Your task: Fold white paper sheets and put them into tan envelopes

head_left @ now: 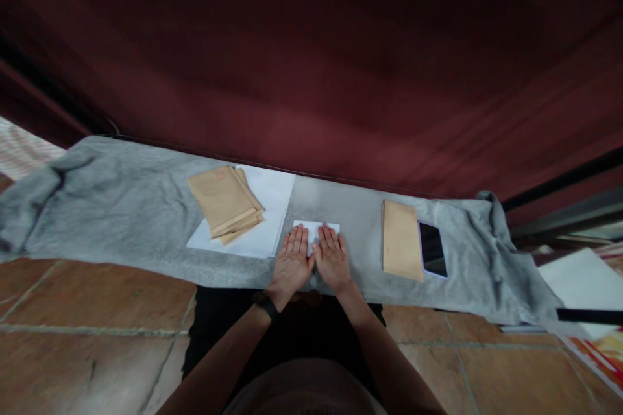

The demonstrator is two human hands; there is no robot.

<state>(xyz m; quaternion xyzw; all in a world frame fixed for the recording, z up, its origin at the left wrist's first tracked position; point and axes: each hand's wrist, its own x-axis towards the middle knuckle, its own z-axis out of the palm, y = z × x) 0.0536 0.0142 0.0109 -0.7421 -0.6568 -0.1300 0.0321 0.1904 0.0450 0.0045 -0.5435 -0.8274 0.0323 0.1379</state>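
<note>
Both of my hands lie flat, side by side, on a small white sheet of paper (316, 225), which looks folded. My left hand (292, 259) covers its left part with fingers stretched forward. On its right part rests my right hand (332, 258), fingers extended and thumb close to the other thumb. Much of the paper is hidden under the hands. To the left, a fanned pile of brown envelopes (224, 198) sits on a stack of larger white paper sheets (272, 198). More brown envelopes (402, 240) lie neatly stacked to the right.
A phone (433, 249) with a dark screen lies beside the right envelopes. Grey cloth (136, 207) covers the long narrow surface. A dark red curtain-like sheet (311, 91) rises behind it. White paper (584, 282) shows at the far right, above the tiled floor (97, 363).
</note>
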